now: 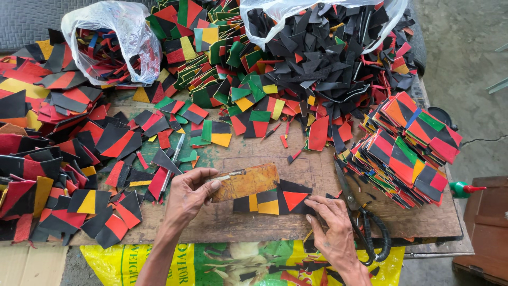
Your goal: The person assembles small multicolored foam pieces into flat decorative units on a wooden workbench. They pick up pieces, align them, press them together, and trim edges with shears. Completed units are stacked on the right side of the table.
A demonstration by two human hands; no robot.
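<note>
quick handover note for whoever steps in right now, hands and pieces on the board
Left hand: fingers pinch a worn orange-brown block and a thin tool, pressed on the patchwork strip.
Right hand: flat, steadying the strip's black-and-red end.
Scissors lie right of that hand. Finished-looking stack at far right; loose cut pieces at left and back.
Done: a few patches joined. Left: cannot tell how many.

Glue-stained board (247,181): a flat, worn rectangle, mottled orange-brown, lying tilted just below the frame's centre, its left end pinched in a hand.
Brush (231,175): thin, pale, resting along the board's upper left edge.
Patchwork piece (280,198): black panels with yellow squares and a red triangle, flat on the wooden table, right of and touching the board's lower edge.
</note>
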